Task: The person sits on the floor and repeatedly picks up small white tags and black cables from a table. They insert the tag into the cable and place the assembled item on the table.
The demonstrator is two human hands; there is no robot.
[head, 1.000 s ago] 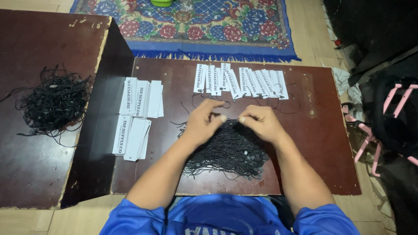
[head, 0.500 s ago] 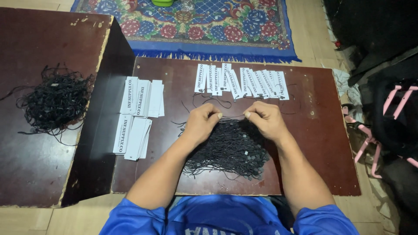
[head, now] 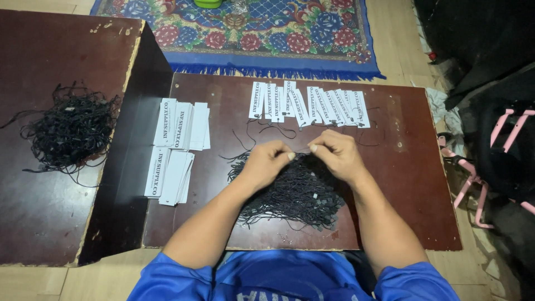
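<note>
Head view: we look down on a dark low table [head: 412,184]
Left hand [head: 266,163]: we pinch its fingertips together on a thin black string
Right hand [head: 336,154]: we pinch likewise, just beside the left
String pile [head: 295,195]: beneath both hands, mid-table
White tags [head: 309,105]: fanned row beyond our hands

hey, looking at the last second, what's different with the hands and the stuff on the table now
Little changed. The left hand and right hand drew slightly back toward the person and now pinch a thin black string stretched between their fingertips, over the pile of black strings. The row of white tags, the stacks of tags at left and the second string bundle on the other board stayed put.
</note>
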